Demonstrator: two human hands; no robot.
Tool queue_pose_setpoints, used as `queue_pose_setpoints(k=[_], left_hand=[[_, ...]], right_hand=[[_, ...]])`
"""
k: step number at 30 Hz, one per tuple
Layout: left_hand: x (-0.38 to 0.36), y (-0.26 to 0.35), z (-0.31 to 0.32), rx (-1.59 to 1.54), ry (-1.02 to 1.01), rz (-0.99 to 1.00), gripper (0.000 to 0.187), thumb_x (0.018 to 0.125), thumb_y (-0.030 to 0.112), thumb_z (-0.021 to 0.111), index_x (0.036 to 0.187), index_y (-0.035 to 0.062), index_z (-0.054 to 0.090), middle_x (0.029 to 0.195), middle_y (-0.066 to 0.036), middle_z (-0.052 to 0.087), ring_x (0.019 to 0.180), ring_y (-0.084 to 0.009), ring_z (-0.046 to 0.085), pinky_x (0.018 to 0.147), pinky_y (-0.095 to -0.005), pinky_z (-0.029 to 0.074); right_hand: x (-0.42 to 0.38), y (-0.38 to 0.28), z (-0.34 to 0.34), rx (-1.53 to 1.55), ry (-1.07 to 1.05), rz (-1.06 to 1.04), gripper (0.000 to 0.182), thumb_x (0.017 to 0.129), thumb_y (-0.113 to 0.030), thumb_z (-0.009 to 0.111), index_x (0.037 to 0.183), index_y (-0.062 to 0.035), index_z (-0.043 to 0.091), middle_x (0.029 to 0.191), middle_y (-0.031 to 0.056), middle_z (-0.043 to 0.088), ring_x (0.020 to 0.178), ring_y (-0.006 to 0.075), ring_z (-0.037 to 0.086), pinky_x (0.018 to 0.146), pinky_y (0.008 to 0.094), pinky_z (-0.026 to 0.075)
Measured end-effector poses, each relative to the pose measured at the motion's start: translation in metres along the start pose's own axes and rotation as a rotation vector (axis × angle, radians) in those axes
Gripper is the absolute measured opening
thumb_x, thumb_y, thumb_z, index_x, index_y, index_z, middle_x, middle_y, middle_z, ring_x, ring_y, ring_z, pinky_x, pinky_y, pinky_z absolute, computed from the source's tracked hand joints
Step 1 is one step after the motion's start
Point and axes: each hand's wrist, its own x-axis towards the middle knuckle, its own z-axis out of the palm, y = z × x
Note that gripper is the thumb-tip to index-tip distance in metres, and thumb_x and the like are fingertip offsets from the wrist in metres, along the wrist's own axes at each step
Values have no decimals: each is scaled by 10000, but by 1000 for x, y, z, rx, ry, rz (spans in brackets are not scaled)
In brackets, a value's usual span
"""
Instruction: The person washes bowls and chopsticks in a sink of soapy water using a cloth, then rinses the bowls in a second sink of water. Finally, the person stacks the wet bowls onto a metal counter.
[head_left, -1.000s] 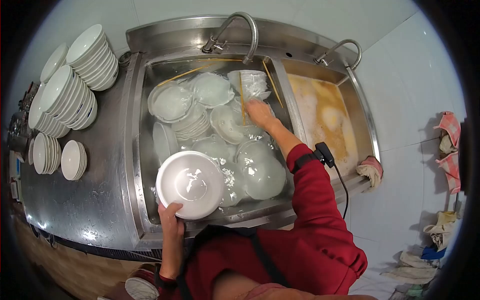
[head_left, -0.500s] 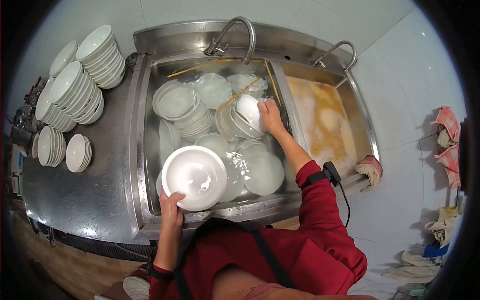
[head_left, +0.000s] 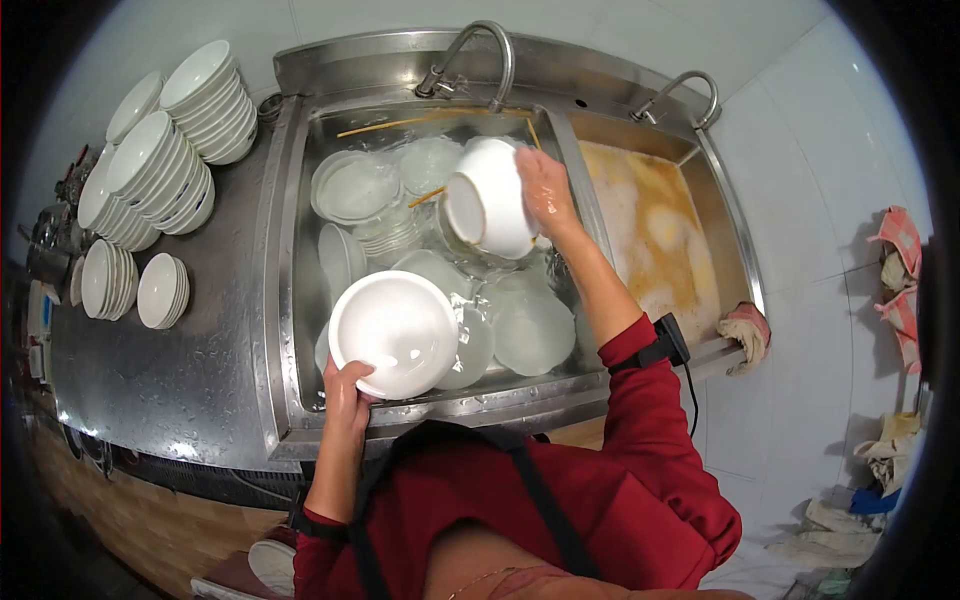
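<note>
My left hand (head_left: 346, 395) grips the rim of a wide white bowl (head_left: 400, 325), thumb inside, held over the front of the water-filled sink (head_left: 292, 330). At the back right of the same basin, my right hand (head_left: 546, 192) is closed on the rim of a deeper white bowl (head_left: 490, 205). That bowl is tipped on its side with its base toward the left, and my fingertips are partly hidden behind it. Several white dishes lie under the water, among them a stack of bowls (head_left: 352, 188) at the left and a round dish (head_left: 533, 330) at the right.
Stacked bowls (head_left: 150, 165) and small dishes (head_left: 162, 290) stand on the steel counter (head_left: 215, 370) at left. The right basin (head_left: 645, 225) holds foamy, yellowish water. A cloth (head_left: 745, 335) hangs on its front corner. Two faucets (head_left: 508, 60) rise behind; yellow sticks (head_left: 400, 127) float in the water.
My right hand has lifted the deeper bowl out of the water and tipped it onto its side. The left hand's bowl has tilted slightly. The view has shifted a little.
</note>
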Motion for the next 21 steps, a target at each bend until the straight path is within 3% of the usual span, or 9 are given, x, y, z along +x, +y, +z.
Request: queue_pose_setpoints(k=[3, 5, 7, 9, 12, 13, 14, 17, 21], left_hand=[[1, 1, 3, -16, -37, -34, 675, 604, -20, 481, 1267, -18, 351, 1080, -197, 537, 887, -304, 619, 630, -347, 585], [4, -1, 4, -12, -43, -46, 672, 606, -23, 475, 1267, -14, 354, 1091, -191, 534, 906, -308, 614, 645, -363, 584], [7, -2, 4, -8, -42, -55, 670, 608, -27, 469, 1268, -9, 356, 1102, -184, 531, 924, -313, 608, 661, -379, 582], [7, -3, 2, -28, -13, -44, 679, 595, -32, 466, 1266, -3, 366, 1119, -163, 528, 949, -306, 598, 708, -403, 572], [13, -9, -5, -51, 45, -72, 532, 723, 36, 457, 1252, 20, 400, 1124, -143, 532, 953, -281, 595, 746, -394, 557], [16, -13, -10, -101, 84, -88, 469, 777, 72, 448, 1243, 28, 414, 1117, -140, 538, 940, -273, 599, 746, -387, 555], [11, -18, -16, 137, -7, 33, 390, 862, 156, 420, 1234, 40, 432, 1106, -127, 555, 948, -261, 601, 728, -375, 555], [24, -40, -37, 59, 19, 131, 389, 869, 188, 449, 1229, 42, 441, 1103, -117, 569, 950, -246, 607, 691, -363, 562], [-4, -12, -1, -80, 128, 42, 420, 908, 348, 459, 1213, 59, 455, 1065, -100, 597, 843, -207, 643, 540, -308, 561]], right_hand=[[-31, -67, 11, -91, -222, -123, 400, 824, -379, 600, 719, 0, 526, 651, 176, 541, 596, 271, 513, 571, 369, 410], [-64, -91, 27, -71, -370, -322, 320, 778, -307, 671, 733, -26, 524, 649, 76, 527, 565, 172, 511, 532, 334, 427], [-95, -103, 51, -219, -349, -734, 311, 767, -305, 664, 722, -38, 511, 655, 108, 527, 538, 234, 554, 486, 364, 443], [-121, -110, 66, -227, -441, -903, 315, 751, -304, 665, 711, -43, 492, 625, 93, 492, 515, 245, 562, 431, 361, 438], [-147, -106, 80, -242, -497, -1095, 339, 755, -331, 647, 696, -51, 465, 611, 70, 454, 477, 210, 521, 402, 331, 428], [-152, -102, 81, -240, -499, -1093, 339, 755, -331, 647, 696, -51, 465, 611, 70, 454, 477, 210, 521, 402, 331, 428], [-156, -100, 81, -190, -537, -1055, 352, 757, -343, 644, 695, -48, 463, 620, 74, 460, 482, 217, 521, 409, 334, 430], [-152, -97, 73, -134, -649, -890, 366, 764, -362, 641, 709, -41, 473, 644, 90, 477, 549, 251, 532, 523, 377, 465], [-119, -69, 67, -136, -303, -634, 339, 771, -335, 643, 888, -25, 568, 747, 134, 544, 718, 292, 556, 721, 408, 458]])
